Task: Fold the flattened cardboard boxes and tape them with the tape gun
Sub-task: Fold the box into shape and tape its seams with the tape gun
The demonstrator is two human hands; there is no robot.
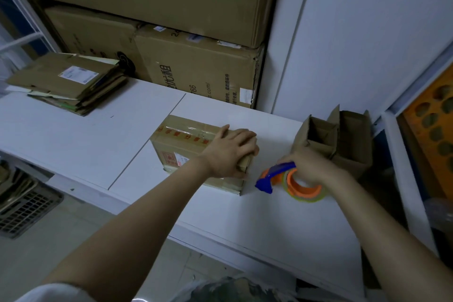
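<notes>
A folded cardboard box (181, 144) with red-printed tape along its top stands on the white table (73, 135). My left hand (230, 152) lies on the box's right end, fingers curled over the top edge. Just right of the box, my right hand (308, 164) grips the blue and orange tape gun (286, 179), whose roll rests on the table and whose blue blade end points at the box's near right corner.
Two open-topped small boxes (340, 140) stand at the table's right end. A stack of flattened boxes (68, 81) lies at the back left. Large cartons (196, 66) are piled against the wall behind. A grille crate (22, 208) sits on the floor at left.
</notes>
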